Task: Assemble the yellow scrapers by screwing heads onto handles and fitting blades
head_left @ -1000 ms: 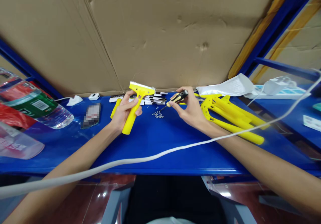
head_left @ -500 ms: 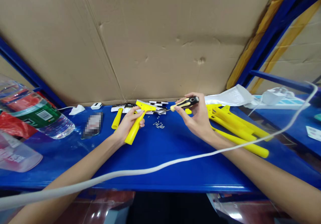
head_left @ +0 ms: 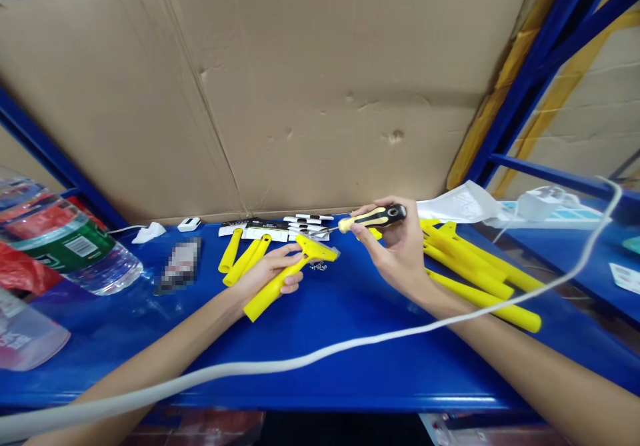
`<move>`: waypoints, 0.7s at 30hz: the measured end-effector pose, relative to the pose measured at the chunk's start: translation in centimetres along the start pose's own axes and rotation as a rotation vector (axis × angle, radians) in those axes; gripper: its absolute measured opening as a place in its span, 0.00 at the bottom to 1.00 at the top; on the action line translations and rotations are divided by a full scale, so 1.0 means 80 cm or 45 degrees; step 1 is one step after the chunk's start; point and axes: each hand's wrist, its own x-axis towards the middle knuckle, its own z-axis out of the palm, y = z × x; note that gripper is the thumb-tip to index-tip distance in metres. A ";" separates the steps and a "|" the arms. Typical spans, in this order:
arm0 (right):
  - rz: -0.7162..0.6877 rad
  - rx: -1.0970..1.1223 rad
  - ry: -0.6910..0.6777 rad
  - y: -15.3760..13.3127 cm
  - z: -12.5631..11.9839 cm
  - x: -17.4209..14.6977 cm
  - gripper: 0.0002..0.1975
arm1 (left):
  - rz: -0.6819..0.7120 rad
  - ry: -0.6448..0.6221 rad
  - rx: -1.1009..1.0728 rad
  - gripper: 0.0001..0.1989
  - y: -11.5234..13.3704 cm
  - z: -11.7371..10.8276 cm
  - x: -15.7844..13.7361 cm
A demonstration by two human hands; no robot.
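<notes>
The left hand (head_left: 267, 274) is closed around the handle of a yellow scraper (head_left: 290, 273), holding it low over the blue table (head_left: 325, 339) with its wide head pointing up and away toward the right hand. The right hand (head_left: 395, 249) grips a screwdriver (head_left: 373, 218) with a black and yellow handle, fingers wrapped round it; the metal tip reaches across to the scraper's head and seems to touch it. A small scatter of screws (head_left: 317, 267) lies on the table just beyond the left hand's fingertips. Past that hand, a few loose yellow handles (head_left: 240, 253) lie side by side, with flat black and white packets (head_left: 300, 227) behind them. Just beside the right hand on its outer side is a pile of yellow scraper frames (head_left: 480, 269). A white cable (head_left: 300, 363) hangs across in front of both forearms. Well off to the left hand's outer side lies a water bottle (head_left: 70, 249)
</notes>
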 end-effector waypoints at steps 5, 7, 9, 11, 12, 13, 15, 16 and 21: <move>0.036 0.012 -0.036 0.002 0.001 -0.004 0.24 | -0.021 -0.058 0.054 0.18 -0.007 -0.005 0.004; 0.058 0.004 -0.036 0.001 0.001 -0.005 0.24 | -0.023 -0.082 0.067 0.18 -0.007 -0.006 0.004; 0.068 -0.014 -0.037 0.000 0.001 -0.006 0.24 | -0.022 -0.100 0.065 0.18 -0.007 -0.006 0.004; 0.071 -0.040 -0.042 0.001 0.000 -0.007 0.24 | -0.022 -0.108 0.055 0.18 -0.006 -0.005 0.003; 0.075 -0.055 -0.046 0.001 0.000 -0.008 0.23 | -0.024 -0.108 0.052 0.18 -0.006 -0.005 0.002; 0.080 -0.068 -0.050 0.002 0.000 -0.008 0.23 | -0.025 -0.107 0.051 0.18 -0.006 -0.004 0.002; 0.084 -0.083 -0.050 0.003 0.000 -0.008 0.23 | -0.025 -0.105 0.057 0.18 -0.006 -0.004 0.002; 0.082 -0.084 -0.050 0.003 0.000 -0.008 0.23 | -0.022 -0.103 0.060 0.18 -0.006 -0.004 0.002; 0.063 -0.062 -0.033 0.002 0.000 -0.006 0.23 | -0.014 -0.124 0.080 0.21 -0.010 -0.008 0.005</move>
